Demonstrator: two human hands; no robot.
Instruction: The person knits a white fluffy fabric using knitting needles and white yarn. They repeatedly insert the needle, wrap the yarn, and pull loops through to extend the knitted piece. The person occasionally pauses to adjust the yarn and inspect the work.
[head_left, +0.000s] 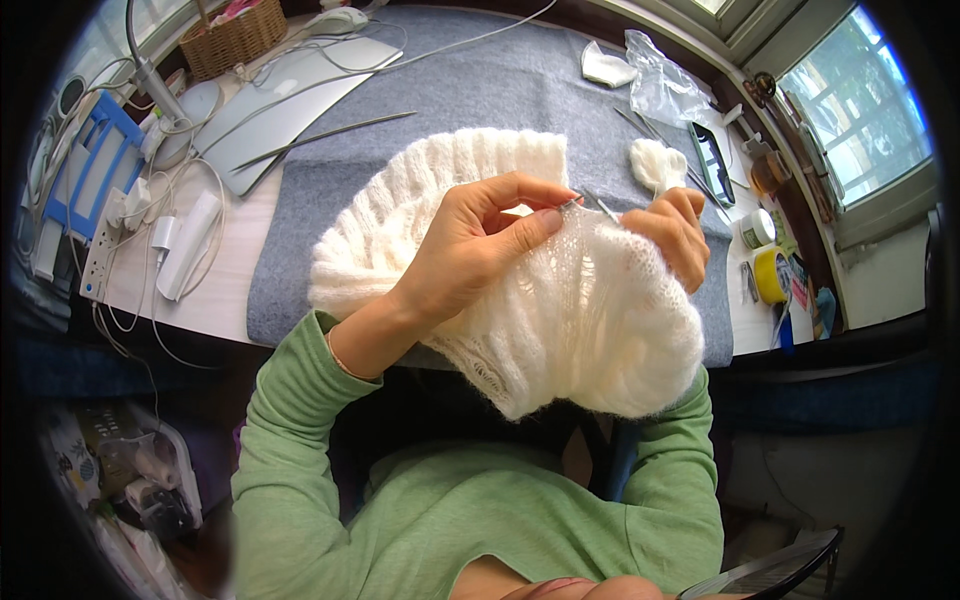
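Note:
My left hand (480, 240) pinches the top edge of a white fluffy knitted piece (555, 315) and a needle tip between thumb and fingertips. With its fingers curled, my right hand (671, 236) holds a metal knitting needle (601, 205) whose tip comes close to the left fingertips. The knitting hangs over the front edge of the table, and its ribbed part lies on a grey-blue felt mat (600, 112). A small ball of white yarn (658, 166) sits just beyond my right hand. How the yarn runs through the right fingers is hidden.
A loose knitting needle (322, 140) rests across the mat and a silver laptop (292, 90). More needles (675, 154), a clear plastic bag (664, 82) and a phone-shaped dark frame (711, 163) lie at right, near yellow tape (771, 275). Cables and a power strip (101, 259) crowd the left.

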